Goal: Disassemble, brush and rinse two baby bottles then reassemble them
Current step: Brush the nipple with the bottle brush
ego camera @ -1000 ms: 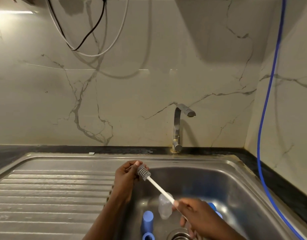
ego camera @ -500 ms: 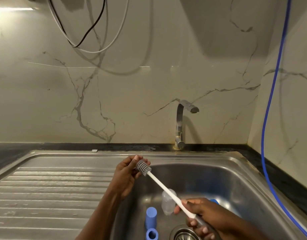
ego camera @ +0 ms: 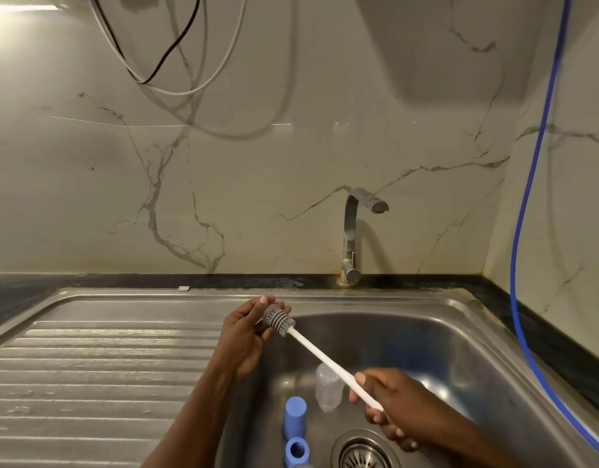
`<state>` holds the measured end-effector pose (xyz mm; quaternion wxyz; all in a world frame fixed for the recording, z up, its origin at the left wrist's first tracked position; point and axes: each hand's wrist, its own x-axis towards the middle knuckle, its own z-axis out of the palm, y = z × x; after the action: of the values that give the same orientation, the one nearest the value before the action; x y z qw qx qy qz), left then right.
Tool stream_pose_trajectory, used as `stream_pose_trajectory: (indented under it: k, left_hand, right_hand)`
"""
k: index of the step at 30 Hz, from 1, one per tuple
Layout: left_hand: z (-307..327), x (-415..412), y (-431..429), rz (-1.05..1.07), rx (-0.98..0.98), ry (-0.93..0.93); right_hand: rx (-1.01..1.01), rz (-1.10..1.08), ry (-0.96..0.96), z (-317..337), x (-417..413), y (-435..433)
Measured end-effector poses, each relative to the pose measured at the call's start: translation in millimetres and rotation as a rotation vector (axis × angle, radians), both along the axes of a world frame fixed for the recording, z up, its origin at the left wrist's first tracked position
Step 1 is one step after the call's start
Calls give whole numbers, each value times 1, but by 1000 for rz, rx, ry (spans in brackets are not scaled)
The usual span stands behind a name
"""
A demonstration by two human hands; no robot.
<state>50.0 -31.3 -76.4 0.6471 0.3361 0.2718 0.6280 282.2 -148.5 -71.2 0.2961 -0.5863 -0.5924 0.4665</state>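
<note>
Centre frame, the left hand (ego camera: 244,339) still curls its fingers round the grey ribbed silicone brush head (ego camera: 279,320); lower right, the right hand (ego camera: 396,407) keeps gripping the white handle (ego camera: 325,358); little has shifted, so brushing seems paused; the clear plastic baby bottle (ego camera: 329,391) lies in the steel sink basin (ego camera: 426,332), lower centre

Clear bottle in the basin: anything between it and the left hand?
Nothing lies between left hand and clear bottle. But that hand grips the brush head, right hand its handle; the blue cap stands beside the bottle, apart.
</note>
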Motion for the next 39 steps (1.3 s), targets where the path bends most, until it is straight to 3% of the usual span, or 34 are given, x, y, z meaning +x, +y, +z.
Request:
stream_pose_trajectory:
  k: [3, 6, 19, 23, 26, 29, 33, 39]
  left_hand:
    - [5, -2, -3, -57, 39, -65]
    - [4, -1, -2, -64, 39, -66]
    - [3, 14, -4, 3, 28, -25]
    - [-4, -5, -1, 76, 23, -41]
    - [-7, 1, -3, 129, 128, 292]
    - [-9, 25, -8, 100, 263, 679]
    - [-12, 50, -17, 29, 391, 990]
    - [-35, 100, -1, -29, 532, 1549]
  right_hand:
    - [-403, 94, 378, 19, 4, -7]
    - [-488, 102, 484, 23, 12, -7]
    - [-544, 176, 461, 28, 66, -2]
    - [-401, 4, 371, 31, 89, -8]
    - [-149, -243, 294, 22, 92, -2]
    - [36, -414, 67, 4, 96, 7]
    - [18, -408, -155, -18, 105, 14]
    - [4, -325, -168, -25, 98, 24]
